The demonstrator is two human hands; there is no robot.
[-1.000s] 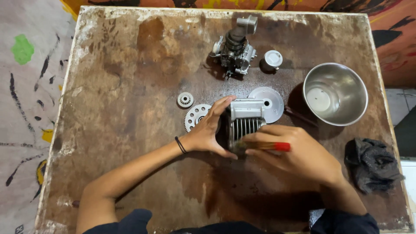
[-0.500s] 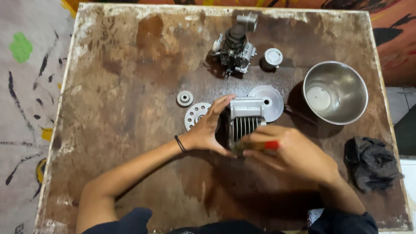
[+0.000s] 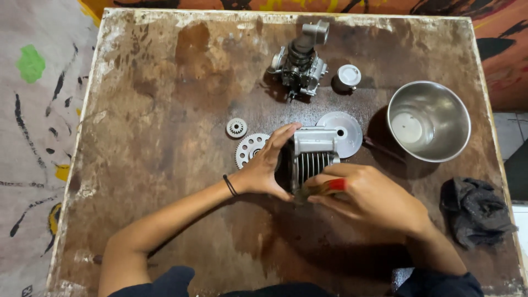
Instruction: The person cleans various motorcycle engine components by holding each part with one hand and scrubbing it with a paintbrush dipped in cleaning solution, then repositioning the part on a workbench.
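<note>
the table [image 3: 165, 82] lies under both hands. a steel bowl [image 3: 429, 120] sits well right of the fingers, a carburetor [image 3: 300, 63] beyond them. the finned cylinder [image 3: 312, 157] stands between the hands: left hand [image 3: 269, 165] fingers clamped on its left side, right hand [image 3: 366, 195] fingers pinched together on a red-handled tool [image 3: 324, 187] touching its near edge. 2 gears [image 3: 247, 147] lie just left of the left fingers.

On a worn brown tabletop [image 3: 165, 82], the left hand [image 3: 269, 165] grips a finned metal cylinder [image 3: 313, 157] from its side, while the right hand [image 3: 368, 201] holds a red-handled tool [image 3: 324, 188] against its near end. Beside it lie two gears [image 3: 248, 148], a round disc [image 3: 344, 132] and a steel bowl [image 3: 429, 121].
</note>
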